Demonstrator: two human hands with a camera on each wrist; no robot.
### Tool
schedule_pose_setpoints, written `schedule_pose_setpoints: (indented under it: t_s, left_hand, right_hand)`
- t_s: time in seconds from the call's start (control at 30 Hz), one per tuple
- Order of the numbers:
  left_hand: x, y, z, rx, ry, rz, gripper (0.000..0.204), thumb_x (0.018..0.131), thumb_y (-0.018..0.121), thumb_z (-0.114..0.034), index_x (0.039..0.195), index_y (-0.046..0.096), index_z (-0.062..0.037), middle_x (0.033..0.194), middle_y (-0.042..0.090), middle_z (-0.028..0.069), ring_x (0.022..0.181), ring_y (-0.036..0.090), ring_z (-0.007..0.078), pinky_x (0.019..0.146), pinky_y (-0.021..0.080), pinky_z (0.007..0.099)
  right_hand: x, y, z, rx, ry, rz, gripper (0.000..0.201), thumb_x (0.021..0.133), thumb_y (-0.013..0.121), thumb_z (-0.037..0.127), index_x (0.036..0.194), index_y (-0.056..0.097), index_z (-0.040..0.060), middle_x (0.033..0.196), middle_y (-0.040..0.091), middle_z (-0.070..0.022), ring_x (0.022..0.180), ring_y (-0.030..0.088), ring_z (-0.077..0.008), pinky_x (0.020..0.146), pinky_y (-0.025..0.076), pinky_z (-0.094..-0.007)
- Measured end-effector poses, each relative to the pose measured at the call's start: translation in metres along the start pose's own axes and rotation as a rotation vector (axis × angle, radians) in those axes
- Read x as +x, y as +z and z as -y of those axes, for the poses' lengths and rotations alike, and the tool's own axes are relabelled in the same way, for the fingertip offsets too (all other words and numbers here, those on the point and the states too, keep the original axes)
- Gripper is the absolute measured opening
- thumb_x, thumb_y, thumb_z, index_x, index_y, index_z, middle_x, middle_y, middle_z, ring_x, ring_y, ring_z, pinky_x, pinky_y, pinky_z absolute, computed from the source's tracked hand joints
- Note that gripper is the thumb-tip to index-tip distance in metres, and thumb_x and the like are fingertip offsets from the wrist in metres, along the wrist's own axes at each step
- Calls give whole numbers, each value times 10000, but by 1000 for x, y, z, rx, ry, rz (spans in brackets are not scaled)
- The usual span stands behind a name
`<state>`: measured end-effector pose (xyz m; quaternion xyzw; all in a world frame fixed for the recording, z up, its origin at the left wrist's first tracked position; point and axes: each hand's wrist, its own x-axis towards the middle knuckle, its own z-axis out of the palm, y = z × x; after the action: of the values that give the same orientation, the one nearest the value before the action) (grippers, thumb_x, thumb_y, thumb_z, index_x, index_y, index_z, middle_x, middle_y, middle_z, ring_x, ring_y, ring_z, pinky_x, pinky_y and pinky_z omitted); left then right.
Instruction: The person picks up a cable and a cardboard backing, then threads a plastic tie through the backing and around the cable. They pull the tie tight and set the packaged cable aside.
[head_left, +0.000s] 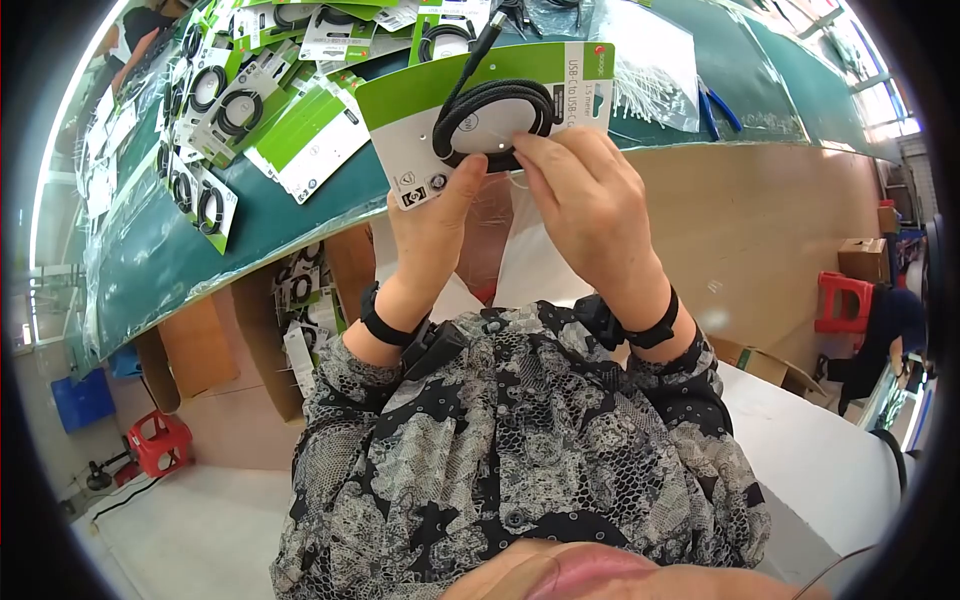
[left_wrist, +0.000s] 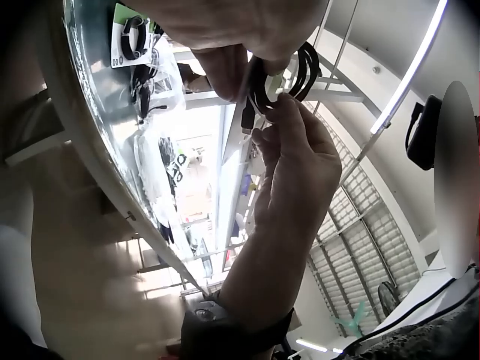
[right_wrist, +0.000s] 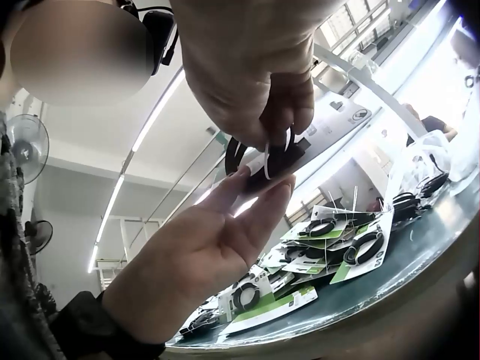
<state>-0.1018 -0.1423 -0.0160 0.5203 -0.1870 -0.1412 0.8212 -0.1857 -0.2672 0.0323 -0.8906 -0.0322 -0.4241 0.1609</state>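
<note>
Left grip [head_left: 432, 225]: pinching card [head_left: 530, 65] by lower edge | right grip [head_left: 592, 200]: pinching coiled cable [head_left: 490, 92], lower right side

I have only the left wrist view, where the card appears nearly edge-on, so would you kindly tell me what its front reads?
Observer: In the head view, the card reads "USB-C" near its right end.
Operator: Thank you, and the left hand?
Observer: Its thumb lies on the card's front, at the lower side of the coiled black cable.
Operator: And is any tool on the table?
Observer: Yes, a blue-handled tool lies near white ties.
</note>
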Motion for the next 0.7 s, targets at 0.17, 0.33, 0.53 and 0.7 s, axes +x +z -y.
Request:
schedule_pose_setpoints:
  t_s: [0.17, 0.33, 0.53, 0.7]
  left_hand:
    - [1, -2, 3, 43, 25, 0, 193, 804, 684, -80, 971, 612, -14, 834, 625, -11, 690, 548, 43, 596, 432, 184]
    - [2, 1, 4, 110, 104, -13, 152, 797, 695, -83, 920, 631, -18, 786, 623, -23, 652, 539, 29, 565, 414, 175]
    - [2, 6, 0, 176, 138, -37, 139, 792, 702, -87, 894, 638, -17, 747, 620, -27, 620, 528, 22, 544, 403, 171]
    - [0, 5, -4, 264, 155, -35, 132, 792, 698, -79, 885, 636, -10, 735, 618, -24, 604, 519, 24, 533, 399, 173]
  right_hand:
    - [-1, -5, 4, -59, -8, 79, 237, 693, 654, -18, 927, 620, -13, 745, 531, -76, 682, 543, -234, 601, 474, -323]
    - [-1, -6, 4, -98, -6, 89, 266, 671, 644, -24, 934, 613, -16, 769, 522, -79, 710, 532, -240, 614, 473, -325]
    - [-1, -5, 3, -108, 1, 96, 291, 660, 635, -26, 949, 604, -19, 798, 527, -77, 735, 533, -240, 628, 474, -322]
    - [-3, -4, 1, -103, 2, 122, 297, 660, 630, -27, 955, 599, -20, 808, 529, -79, 744, 534, -241, 644, 473, -322]
